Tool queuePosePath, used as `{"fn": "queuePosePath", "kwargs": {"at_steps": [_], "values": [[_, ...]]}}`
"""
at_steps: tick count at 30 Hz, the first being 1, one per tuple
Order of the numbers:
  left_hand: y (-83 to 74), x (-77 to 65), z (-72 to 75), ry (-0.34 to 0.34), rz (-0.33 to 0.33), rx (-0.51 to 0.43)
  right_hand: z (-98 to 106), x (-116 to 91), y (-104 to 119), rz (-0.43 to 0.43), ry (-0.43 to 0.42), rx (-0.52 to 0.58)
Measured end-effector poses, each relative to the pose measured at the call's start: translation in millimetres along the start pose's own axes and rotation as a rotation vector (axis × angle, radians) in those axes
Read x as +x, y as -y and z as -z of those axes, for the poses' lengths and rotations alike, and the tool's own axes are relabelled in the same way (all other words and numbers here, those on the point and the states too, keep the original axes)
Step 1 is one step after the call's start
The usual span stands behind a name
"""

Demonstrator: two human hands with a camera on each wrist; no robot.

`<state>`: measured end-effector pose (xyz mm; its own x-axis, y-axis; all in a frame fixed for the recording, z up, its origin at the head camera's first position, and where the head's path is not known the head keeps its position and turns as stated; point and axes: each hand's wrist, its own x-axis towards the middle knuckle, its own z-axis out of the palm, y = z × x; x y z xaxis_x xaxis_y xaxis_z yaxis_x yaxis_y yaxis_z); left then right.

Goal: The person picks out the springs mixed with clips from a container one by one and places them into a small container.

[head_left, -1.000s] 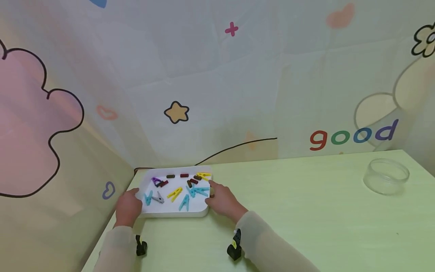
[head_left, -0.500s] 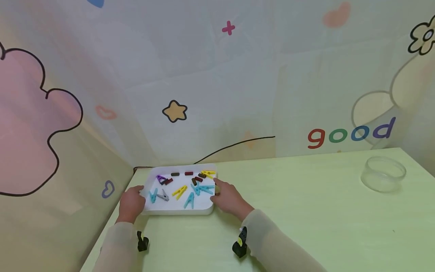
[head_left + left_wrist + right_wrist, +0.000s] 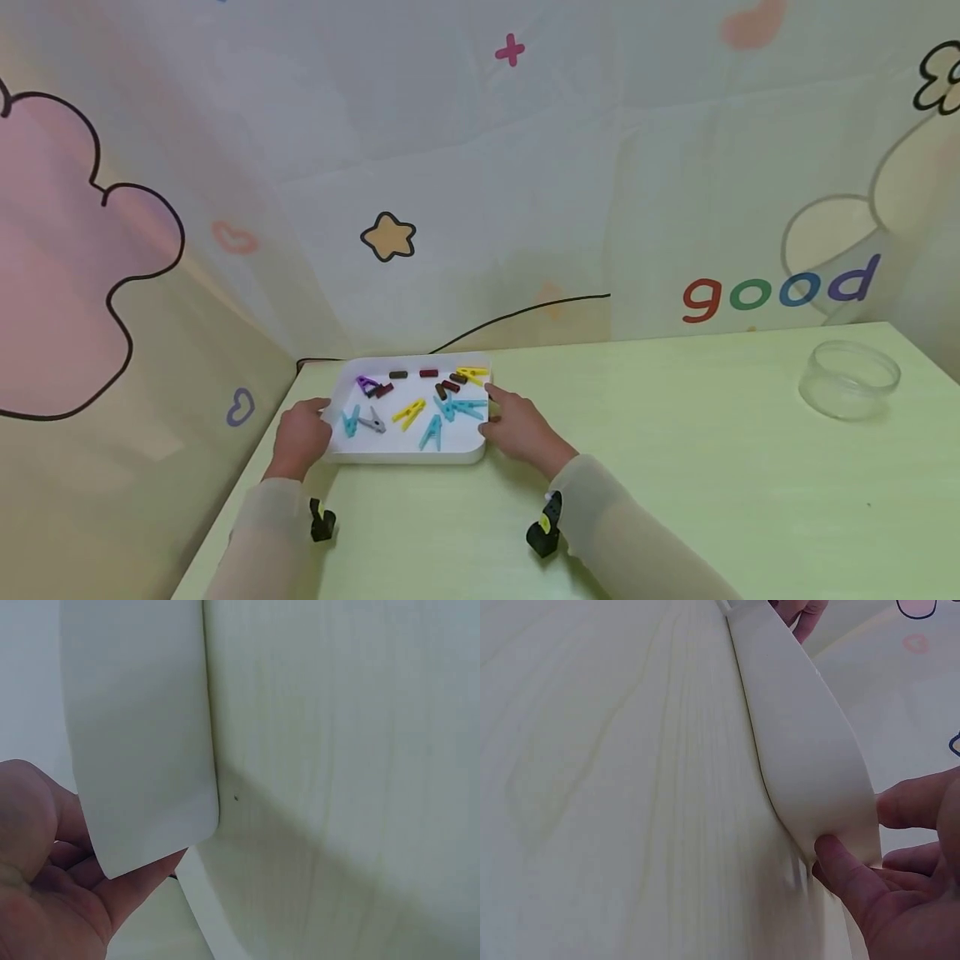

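A shallow white tray sits at the table's back left, held at both ends. My left hand grips its left end; in the left wrist view the fingers reach beneath the corner. At the opposite end my right hand pinches the side, and the right wrist view shows a digit pressed on the outer wall. Scattered inside are yellow clothespins, several light blue clothespins, a grey clothespin and a purple clothespin. Several small dark red cylinders and dark brown cylinders lie among them.
A clear round bowl stands at the far right of the pale green table. Behind the table hangs a printed cloth, close to the tray's back edge; it also runs along the left side.
Both hands have shifted the tray a little to the right along the table, with its contents riding along. Their hold looks the same, and the clear bowl has stayed put.
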<state>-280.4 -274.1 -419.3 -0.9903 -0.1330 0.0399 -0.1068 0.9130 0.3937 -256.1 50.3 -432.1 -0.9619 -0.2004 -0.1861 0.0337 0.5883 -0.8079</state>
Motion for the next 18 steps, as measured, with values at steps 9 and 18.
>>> {"fn": "queuePosePath", "kwargs": {"at_steps": [9, 18], "values": [[-10.4, -2.5, 1.4, 0.057, -0.046, -0.007, 13, -5, -8, -0.034, 0.017, 0.021], [-17.8, -1.3, -0.9, 0.118, -0.031, -0.031, 23, -12, -14, -0.017, 0.002, -0.009]]}}
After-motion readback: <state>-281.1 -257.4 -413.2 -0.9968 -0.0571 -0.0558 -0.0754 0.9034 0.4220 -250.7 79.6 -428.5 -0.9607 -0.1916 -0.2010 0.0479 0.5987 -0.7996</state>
